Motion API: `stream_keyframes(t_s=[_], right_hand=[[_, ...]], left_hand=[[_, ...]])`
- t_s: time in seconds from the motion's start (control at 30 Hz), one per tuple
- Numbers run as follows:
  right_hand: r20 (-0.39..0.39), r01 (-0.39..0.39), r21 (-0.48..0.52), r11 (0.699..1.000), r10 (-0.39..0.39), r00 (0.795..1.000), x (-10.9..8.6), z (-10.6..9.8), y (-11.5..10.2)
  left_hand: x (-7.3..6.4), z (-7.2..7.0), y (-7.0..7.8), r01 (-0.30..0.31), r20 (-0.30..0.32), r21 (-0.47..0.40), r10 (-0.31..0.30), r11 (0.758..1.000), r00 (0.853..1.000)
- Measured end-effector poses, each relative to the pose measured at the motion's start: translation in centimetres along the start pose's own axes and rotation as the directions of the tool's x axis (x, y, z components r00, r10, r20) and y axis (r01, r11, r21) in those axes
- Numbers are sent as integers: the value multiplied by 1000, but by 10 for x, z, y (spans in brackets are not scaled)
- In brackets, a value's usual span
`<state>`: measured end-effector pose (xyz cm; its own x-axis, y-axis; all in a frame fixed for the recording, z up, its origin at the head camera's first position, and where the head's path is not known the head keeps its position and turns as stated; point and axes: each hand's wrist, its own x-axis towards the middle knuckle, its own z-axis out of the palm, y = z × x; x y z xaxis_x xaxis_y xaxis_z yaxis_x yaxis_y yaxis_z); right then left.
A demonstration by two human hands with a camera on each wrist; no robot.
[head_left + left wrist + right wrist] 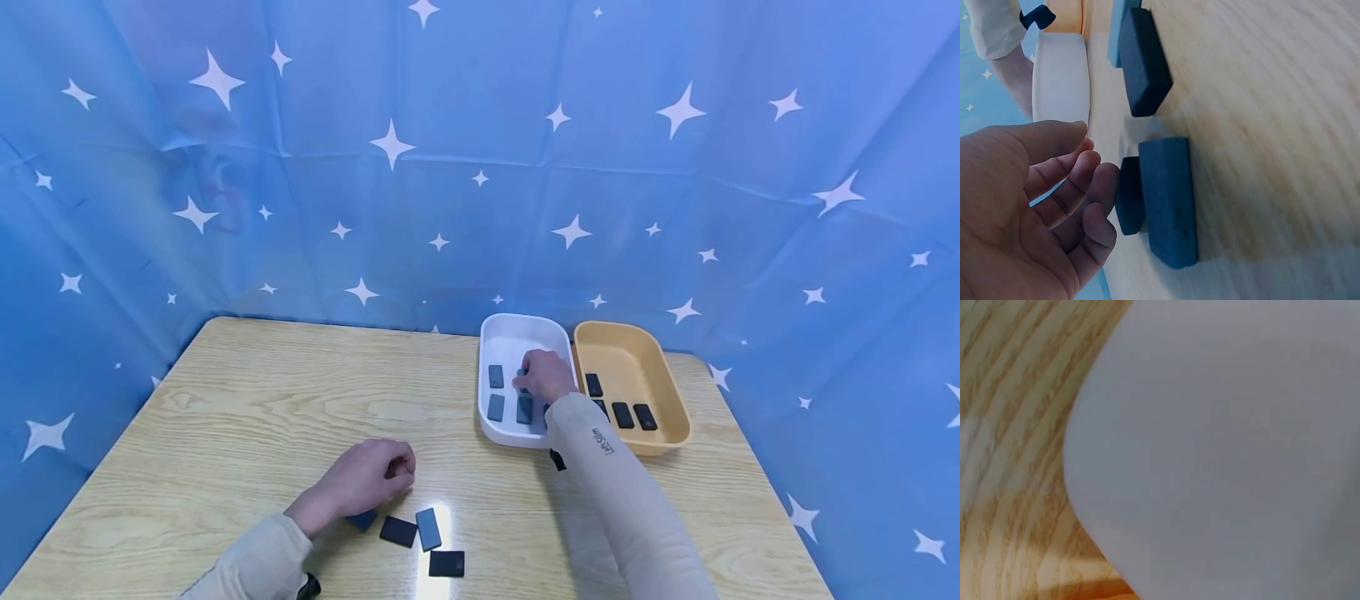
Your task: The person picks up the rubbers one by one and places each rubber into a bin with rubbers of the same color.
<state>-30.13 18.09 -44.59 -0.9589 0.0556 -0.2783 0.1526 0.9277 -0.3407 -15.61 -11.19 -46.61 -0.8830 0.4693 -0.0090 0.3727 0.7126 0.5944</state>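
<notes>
My right hand reaches into the white tray, thumb and finger around a small blue-grey rectangular block at its fingertips, partly hidden by the hand. Other blue-grey blocks lie in rows beside it. My left hand stays over the table with fingers loosely curled and nothing in them. Close to it lie a blue block, a black block, a blue-grey block and another black block. In the left wrist view, the fingers come right up to a blue block.
A yellow tray stands against the white tray's right side, with several black blocks in it. My right sleeve passes over its near left corner. The white tray's outer wall fills most of the right wrist view. A starry blue curtain hangs behind the table.
</notes>
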Motion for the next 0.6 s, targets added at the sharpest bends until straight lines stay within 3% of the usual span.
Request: stream_keyframes(t_s=[0.2, 0.43, 0.6], right_hand=[[9, 44, -2, 999, -44, 999, -4, -7, 3], [-51, 91, 3, 996, -91, 995, -12, -18, 3], [-69, 174, -5, 985, -174, 982, -24, -25, -6]], left_hand=[[2, -6, 0, 20, -9, -2, -20, 1000, 1000], [1, -14, -2, 61, -27, 8, -61, 998, 998], [-2, -18, -4, 83, -35, 11, -83, 996, 996]])
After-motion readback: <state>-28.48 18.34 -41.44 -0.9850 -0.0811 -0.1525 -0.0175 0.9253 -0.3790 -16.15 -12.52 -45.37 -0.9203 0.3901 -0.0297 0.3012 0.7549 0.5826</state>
